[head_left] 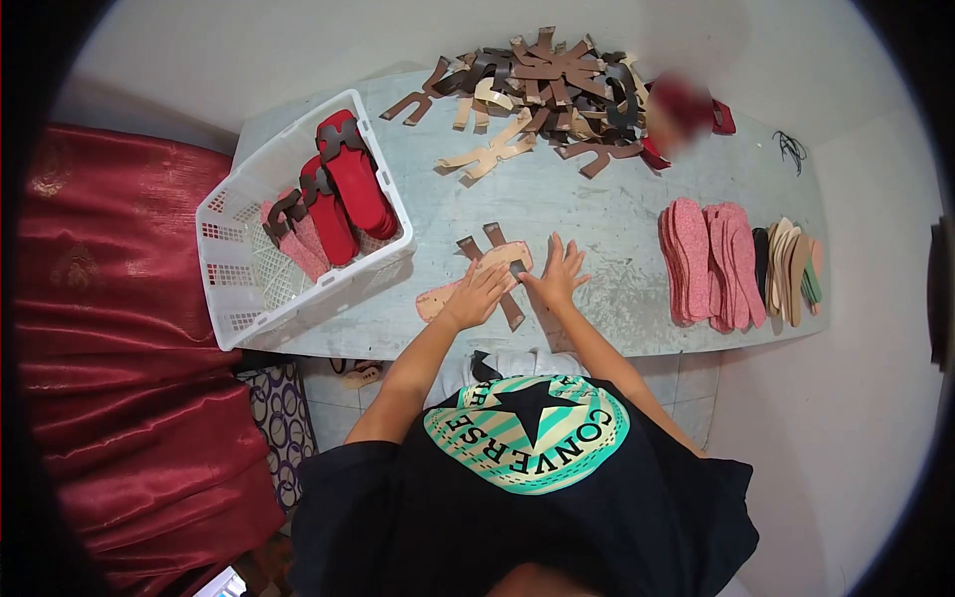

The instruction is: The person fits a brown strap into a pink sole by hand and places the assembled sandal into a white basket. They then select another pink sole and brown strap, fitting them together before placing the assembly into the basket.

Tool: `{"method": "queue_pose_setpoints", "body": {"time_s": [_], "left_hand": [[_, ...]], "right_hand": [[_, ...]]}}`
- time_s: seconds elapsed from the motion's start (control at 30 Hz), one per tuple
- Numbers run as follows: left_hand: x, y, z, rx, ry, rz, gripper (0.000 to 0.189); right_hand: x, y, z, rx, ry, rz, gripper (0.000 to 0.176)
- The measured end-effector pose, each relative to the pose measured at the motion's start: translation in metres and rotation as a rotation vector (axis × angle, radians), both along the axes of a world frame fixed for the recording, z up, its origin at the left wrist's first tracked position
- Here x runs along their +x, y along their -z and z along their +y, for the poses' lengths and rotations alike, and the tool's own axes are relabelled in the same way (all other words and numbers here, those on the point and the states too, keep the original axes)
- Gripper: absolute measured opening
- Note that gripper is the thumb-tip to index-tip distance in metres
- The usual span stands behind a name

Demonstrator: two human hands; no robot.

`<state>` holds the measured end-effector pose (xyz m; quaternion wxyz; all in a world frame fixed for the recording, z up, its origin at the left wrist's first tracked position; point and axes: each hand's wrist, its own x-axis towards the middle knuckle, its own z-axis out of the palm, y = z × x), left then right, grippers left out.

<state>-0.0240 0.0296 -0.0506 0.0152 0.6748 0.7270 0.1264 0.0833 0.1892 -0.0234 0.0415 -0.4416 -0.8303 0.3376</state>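
A pinkish-tan shoe sole (430, 302) lies slanted on the table in front of me. A brown sandal strap (513, 315) is under it, its ends sticking out above and below. One dark strap end (517, 269) is folded over onto the sole near its right edge. My left hand (476, 297) rests flat on the middle of the sole with its fingers stretched out. On the other side, my right hand (557, 281) has its fingers spread, the thumb touching the folded strap end. Neither hand wraps round anything.
A white plastic basket (214, 289) at the left holds red and pink sandals. Brown and beige cut straps (562, 70) are heaped at the table's (597, 209) back. Pink soles (686, 264) stand in rows at the right, beside beige and green soles (799, 274). Black cord (791, 149) lies back right.
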Motion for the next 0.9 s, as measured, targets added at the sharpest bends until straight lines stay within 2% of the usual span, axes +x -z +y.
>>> {"method": "queue_pose_setpoints", "body": {"time_s": [0.03,0.13,0.4,0.47,0.57,0.7,0.77,0.8,0.87,0.9], "left_hand": [[0.001,0.000,0.000,-0.014,-0.005,-0.016,0.044],[0.002,-0.008,0.001,-0.046,-0.007,-0.042,0.044],[0.000,-0.015,0.014,0.000,-0.063,-0.183,0.039],[-0.009,-0.026,0.026,0.164,-0.152,-0.320,0.037],[-0.028,-0.031,0.047,0.267,-0.279,-0.428,0.038],[-0.054,-0.039,0.071,0.270,-0.369,-0.353,0.040],[-0.065,-0.037,0.079,0.106,-0.424,-0.312,0.046],[-0.067,-0.036,0.082,0.105,-0.419,-0.310,0.046],[-0.072,-0.035,0.087,-0.195,-0.529,-0.298,0.052],[-0.074,-0.033,0.089,-0.194,-0.526,-0.295,0.052]], "right_hand": [[-0.003,-0.003,0.002,-0.061,0.020,-0.032,0.112],[-0.011,-0.012,0.007,-0.152,0.073,-0.156,0.119],[-0.014,-0.011,0.004,-0.152,0.131,-0.194,0.120],[-0.016,-0.015,0.006,-0.160,0.137,-0.201,0.119],[-0.017,-0.022,0.005,-0.172,0.148,-0.225,0.118],[-0.017,-0.019,0.005,-0.168,0.146,-0.230,0.118],[-0.017,-0.016,0.006,-0.152,0.144,-0.223,0.119],[-0.017,-0.016,0.007,-0.172,0.149,-0.235,0.120],[-0.019,-0.017,0.008,-0.192,0.157,-0.244,0.121],[-0.020,-0.018,0.008,-0.199,0.159,-0.252,0.123]]}}
